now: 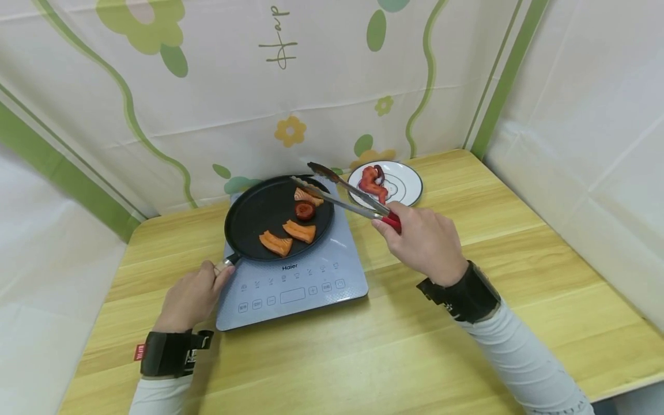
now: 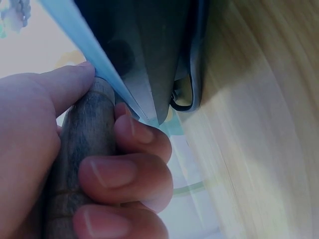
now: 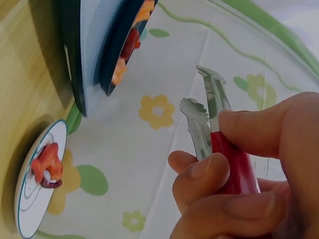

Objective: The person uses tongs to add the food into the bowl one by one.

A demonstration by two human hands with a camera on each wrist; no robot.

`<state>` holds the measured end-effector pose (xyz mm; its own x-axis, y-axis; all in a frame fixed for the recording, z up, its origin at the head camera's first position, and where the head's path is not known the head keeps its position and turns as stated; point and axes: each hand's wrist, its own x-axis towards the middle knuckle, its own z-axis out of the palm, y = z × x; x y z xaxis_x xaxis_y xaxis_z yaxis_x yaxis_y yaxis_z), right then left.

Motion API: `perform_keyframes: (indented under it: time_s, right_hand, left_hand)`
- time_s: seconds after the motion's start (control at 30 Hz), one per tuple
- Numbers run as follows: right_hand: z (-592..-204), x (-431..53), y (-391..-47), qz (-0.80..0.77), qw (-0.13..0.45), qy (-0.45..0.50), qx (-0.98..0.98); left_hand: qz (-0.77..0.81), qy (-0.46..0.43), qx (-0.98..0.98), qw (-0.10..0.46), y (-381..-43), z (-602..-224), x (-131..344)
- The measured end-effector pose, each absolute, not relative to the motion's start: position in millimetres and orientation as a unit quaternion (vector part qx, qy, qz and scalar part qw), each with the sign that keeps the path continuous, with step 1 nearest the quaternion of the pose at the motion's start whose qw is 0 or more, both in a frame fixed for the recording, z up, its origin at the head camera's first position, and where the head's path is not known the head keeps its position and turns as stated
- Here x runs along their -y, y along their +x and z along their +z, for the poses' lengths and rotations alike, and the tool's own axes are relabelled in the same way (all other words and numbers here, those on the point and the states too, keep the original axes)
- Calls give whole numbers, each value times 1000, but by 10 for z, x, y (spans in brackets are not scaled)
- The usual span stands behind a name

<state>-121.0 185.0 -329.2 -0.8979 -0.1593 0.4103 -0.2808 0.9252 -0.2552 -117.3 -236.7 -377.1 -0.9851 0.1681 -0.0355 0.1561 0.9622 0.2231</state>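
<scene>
My left hand grips the wooden handle of a black frying pan, its fingers curled round it in the left wrist view. Several orange salmon-like pieces and a dark red round piece lie in the pan. My right hand holds metal tongs by their red grips. The tongs' tips are apart, over the pan's far right side, and nothing shows between them. Just beyond that hand, a white plate bears a red octopus-tentacle-like piece.
The pan stands on a grey induction cooker with touch buttons along its front. Both are on a wooden table. A flower-printed curtain hangs close behind, and a white sheet stands along the right side.
</scene>
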Motion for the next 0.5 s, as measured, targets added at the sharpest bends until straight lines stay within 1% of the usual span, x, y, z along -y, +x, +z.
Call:
perform_keyframes:
  time_s: [0.3,0.5]
  right_hand:
    - [-3269,-2007,-1304,164,175,69,968]
    - [-3243,-2061,-1324,179,171,60,967]
  left_hand:
    - [102,90,-991,16,-1183,-3775,2372]
    - [104,90,-990,15,-1185,-3774,2371]
